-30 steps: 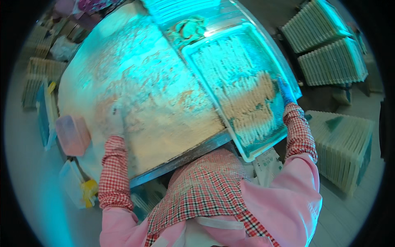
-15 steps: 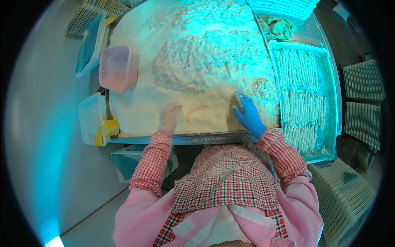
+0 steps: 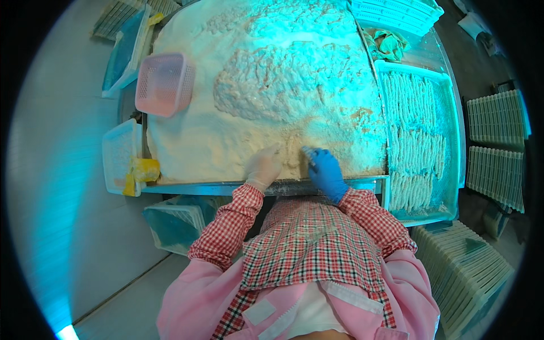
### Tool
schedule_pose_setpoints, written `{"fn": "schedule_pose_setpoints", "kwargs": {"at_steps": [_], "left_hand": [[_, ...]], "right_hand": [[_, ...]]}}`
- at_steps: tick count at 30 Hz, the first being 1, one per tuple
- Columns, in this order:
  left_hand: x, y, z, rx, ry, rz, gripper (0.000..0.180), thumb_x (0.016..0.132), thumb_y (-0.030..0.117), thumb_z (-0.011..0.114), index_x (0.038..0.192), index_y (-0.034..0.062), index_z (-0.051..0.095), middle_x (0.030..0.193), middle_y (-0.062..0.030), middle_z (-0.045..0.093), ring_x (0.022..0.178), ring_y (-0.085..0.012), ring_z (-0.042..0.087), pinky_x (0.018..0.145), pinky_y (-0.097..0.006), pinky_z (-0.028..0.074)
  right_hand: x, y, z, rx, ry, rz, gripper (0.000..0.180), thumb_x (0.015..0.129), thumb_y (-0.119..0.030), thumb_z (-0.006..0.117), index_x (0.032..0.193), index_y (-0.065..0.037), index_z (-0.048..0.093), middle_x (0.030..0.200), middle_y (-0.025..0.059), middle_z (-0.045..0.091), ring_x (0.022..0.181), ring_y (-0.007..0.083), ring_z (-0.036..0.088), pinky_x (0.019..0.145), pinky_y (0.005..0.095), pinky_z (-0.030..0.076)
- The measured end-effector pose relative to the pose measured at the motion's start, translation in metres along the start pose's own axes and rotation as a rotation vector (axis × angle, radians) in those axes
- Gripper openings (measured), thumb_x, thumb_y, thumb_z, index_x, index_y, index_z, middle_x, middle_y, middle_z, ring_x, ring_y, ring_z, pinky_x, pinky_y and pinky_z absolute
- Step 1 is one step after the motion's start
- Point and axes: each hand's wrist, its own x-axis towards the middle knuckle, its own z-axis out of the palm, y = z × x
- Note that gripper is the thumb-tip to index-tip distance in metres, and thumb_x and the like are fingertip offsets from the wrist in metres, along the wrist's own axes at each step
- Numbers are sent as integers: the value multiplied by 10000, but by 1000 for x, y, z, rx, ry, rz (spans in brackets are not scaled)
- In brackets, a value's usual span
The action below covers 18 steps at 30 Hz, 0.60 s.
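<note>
My left hand (image 3: 264, 168), pale and dusted with powder, is low over the floury bed (image 3: 192, 150) near the table's front edge. Its fingers point inward, the foremost one stretched out, and nothing shows in them. Opposite it, my right hand (image 3: 327, 171) in a blue glove also reaches into the loose powder, fingers extended and their tips coated white. A small ridge of tan powder (image 3: 292, 148) lies between the two hands. Beyond them spreads a lumpy heap of floured pieces (image 3: 277, 79); their kind cannot be made out.
A pink perforated basket (image 3: 161, 85) stands on the powder at left. At right, a tray (image 3: 457, 141) holds rows of coated strips (image 3: 416, 147). A crumpled cloth (image 3: 388, 44) lies behind it. Stacked trays (image 3: 464, 272) stand at lower right, and a yellow cloth (image 3: 144, 170) hangs at left.
Both hands have moved inward toward each other, the right also nearer to me. Powder is now ridged between them. The view has shifted slightly.
</note>
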Motion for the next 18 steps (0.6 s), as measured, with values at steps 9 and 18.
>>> {"fn": "schedule_pose_setpoints", "kwargs": {"at_steps": [9, 18], "left_hand": [[-10, 55, 47, 68, 205, 307, 444, 835, 223, 582, 1236, 35, 555, 1190, -173, 573, 1052, -360, 533, 924, -464, 404], [34, 98, 82, -133, 557, 515, 375, 896, 242, 502, 1232, 83, 547, 1288, -142, 509, 1194, -363, 440, 1049, -518, 264]], "right_hand": [[34, 7, -3, 1742, 64, 671, 325, 949, -281, 553, 1145, -28, 613, 889, 17, 647, 756, 120, 583, 692, 289, 483], [39, 31, 70, 2584, 493, -212, 537, 1026, -274, 321, 1488, -59, 153, 1522, 112, 239, 1356, 219, 314, 1108, 358, 307]]}}
